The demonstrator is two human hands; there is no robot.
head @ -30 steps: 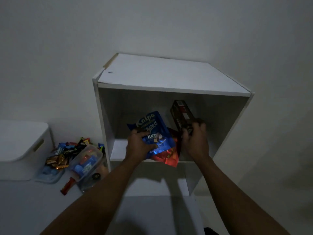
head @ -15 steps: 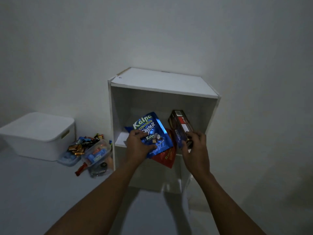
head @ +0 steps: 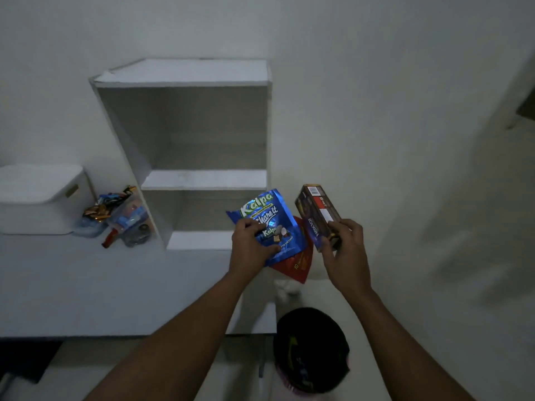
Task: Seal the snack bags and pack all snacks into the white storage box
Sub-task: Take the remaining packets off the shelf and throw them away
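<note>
My left hand (head: 251,246) grips a blue Kalpa snack bag (head: 262,214), with a red bag (head: 298,263) held behind it. A dark snack box (head: 315,214) is held upright in my right hand (head: 346,253). Both hands hover in front of the white shelf unit (head: 202,180), near its lower right corner. At the far left stands the white storage box (head: 37,195) with its lid on. Between the storage box and the shelf lies a pile of small wrapped snacks (head: 104,205) beside clear plastic containers (head: 130,221).
The shelf unit stands on a white table (head: 72,285) against the wall, and its compartments hold nothing. A dark round bin (head: 311,348) sits on the floor below my right arm. The table's front edge runs near the frame's lower left.
Both hands have drawn the blue and red bags and the dark box out of the shelf, down and toward me. The view has pulled back and dropped, showing the table edge and bin.
</note>
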